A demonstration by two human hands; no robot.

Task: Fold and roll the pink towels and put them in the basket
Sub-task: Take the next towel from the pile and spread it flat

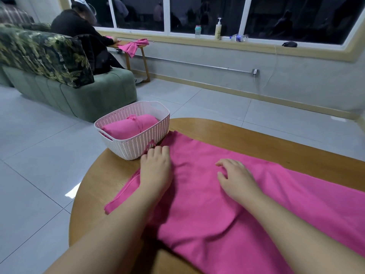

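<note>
Pink towels matter here: a bright pink cloth towel (256, 194) lies flat on our round wooden surface (256, 135), its long axis running from the white woven plastic basket (138, 149) rightward and toward us. A rolled pink towel (128, 127) already sits in that basket. Both hands rest flat and unclenched on the cloth, our left hand (156, 169) at the basket end, nearest the likely fold, and our right hand (235, 177) mid-towel.

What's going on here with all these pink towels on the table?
A person is folding towels at a wooden table. Both hands lie flat on a pink towel spread across it: the left hand near the corner by the basket, the right hand toward the middle. This towel is not yet rolled. One rolled pink towel already sits in the basket.
</note>
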